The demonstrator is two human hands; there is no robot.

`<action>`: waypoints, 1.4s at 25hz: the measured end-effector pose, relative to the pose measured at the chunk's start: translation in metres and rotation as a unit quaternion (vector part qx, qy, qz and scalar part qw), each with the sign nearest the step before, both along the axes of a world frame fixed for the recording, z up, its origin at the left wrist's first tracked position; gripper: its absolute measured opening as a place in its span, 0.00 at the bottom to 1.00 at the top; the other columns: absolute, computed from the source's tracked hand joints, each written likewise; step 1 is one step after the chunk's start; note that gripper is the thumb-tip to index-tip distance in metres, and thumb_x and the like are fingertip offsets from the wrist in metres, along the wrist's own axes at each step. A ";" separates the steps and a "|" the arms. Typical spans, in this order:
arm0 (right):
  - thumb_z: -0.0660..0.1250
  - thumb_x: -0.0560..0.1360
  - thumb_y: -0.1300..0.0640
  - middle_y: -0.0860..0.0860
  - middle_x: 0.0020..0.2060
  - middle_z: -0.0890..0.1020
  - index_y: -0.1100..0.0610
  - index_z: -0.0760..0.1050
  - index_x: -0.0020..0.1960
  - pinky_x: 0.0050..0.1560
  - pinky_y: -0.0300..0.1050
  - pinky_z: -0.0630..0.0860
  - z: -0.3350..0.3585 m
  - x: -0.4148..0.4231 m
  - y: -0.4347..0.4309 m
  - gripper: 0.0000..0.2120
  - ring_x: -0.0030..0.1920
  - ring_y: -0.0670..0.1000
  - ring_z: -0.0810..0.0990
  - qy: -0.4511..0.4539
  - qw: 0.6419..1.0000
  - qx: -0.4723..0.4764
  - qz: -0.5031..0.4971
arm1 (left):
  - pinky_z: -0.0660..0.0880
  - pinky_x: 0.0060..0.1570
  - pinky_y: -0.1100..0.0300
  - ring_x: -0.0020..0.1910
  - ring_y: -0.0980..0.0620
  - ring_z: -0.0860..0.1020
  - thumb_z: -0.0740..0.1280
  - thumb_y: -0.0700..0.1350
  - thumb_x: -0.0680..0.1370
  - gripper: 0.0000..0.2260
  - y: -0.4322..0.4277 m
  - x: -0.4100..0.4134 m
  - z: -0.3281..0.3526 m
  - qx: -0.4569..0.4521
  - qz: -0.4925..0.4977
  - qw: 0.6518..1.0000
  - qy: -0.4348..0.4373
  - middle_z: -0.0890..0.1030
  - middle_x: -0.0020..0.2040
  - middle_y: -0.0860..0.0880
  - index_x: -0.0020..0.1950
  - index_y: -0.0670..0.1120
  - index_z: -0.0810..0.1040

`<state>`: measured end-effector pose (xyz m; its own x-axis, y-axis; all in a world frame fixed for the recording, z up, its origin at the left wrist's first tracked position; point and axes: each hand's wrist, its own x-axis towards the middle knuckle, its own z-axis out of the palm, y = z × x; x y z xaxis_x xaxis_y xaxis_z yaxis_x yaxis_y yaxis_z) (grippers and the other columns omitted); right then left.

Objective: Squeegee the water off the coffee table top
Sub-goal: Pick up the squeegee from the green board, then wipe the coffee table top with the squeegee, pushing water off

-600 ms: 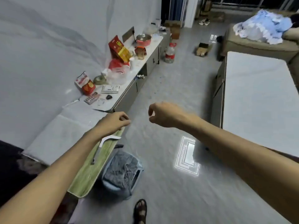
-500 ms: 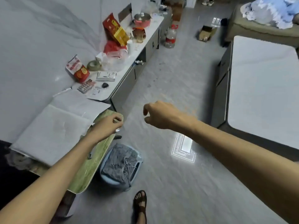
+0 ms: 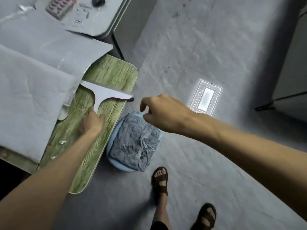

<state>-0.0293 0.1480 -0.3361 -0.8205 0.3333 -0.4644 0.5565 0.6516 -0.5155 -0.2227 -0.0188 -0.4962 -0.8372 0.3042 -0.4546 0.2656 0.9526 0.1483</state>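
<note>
left hand [image 3: 92,122] wrapped on the white squeegee [image 3: 106,94] handle, blade across the green table top [image 3: 113,72] to push water. right hand [image 3: 164,112] loosely curled, holding nothing, above the blue basin [image 3: 116,165] waiting to catch drips.

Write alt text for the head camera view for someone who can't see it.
A left hand grips a white squeegee on a wet green wood-grain table, half covered by grey sheets. The right hand hovers empty above a blue basin holding a grey cloth on the floor.

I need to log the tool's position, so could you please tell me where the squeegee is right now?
In the head view, the squeegee lies on the green wood-grain table top at left, its handle at the left hand, just beyond the blue basin.
</note>
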 end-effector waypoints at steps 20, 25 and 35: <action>0.68 0.74 0.48 0.49 0.50 0.83 0.54 0.65 0.70 0.45 0.42 0.75 0.244 0.170 0.185 0.27 0.45 0.47 0.79 0.072 0.953 -0.104 -0.276 | 0.73 0.23 0.64 0.18 0.57 0.70 0.68 0.40 0.77 0.08 0.332 0.197 0.375 0.332 -0.002 0.808 -0.487 0.74 0.28 0.45 0.40 0.40 0.72; 0.62 0.72 0.57 0.58 0.45 0.81 0.57 0.70 0.52 0.46 0.55 0.78 0.322 0.225 0.310 0.09 0.46 0.60 0.79 0.080 0.940 -0.012 -0.331 | 0.78 0.29 0.64 0.22 0.57 0.75 0.65 0.36 0.78 0.07 0.478 0.263 0.467 0.318 -0.122 0.801 -0.493 0.76 0.32 0.40 0.41 0.38 0.74; 0.53 0.79 0.59 0.60 0.46 0.76 0.51 0.70 0.62 0.39 0.44 0.68 0.344 0.289 0.587 0.14 0.43 0.61 0.76 -0.037 0.916 0.101 -0.386 | 0.74 0.28 0.63 0.25 0.52 0.77 0.64 0.41 0.78 0.03 0.776 0.291 0.519 0.237 -0.380 0.806 -0.387 0.81 0.41 0.43 0.48 0.45 0.76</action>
<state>0.2600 0.7348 0.0080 -0.2738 0.8865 -0.3731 0.9200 0.1282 -0.3705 0.0681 0.7573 0.0229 0.1512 0.8885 -0.4332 0.3992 0.3460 0.8491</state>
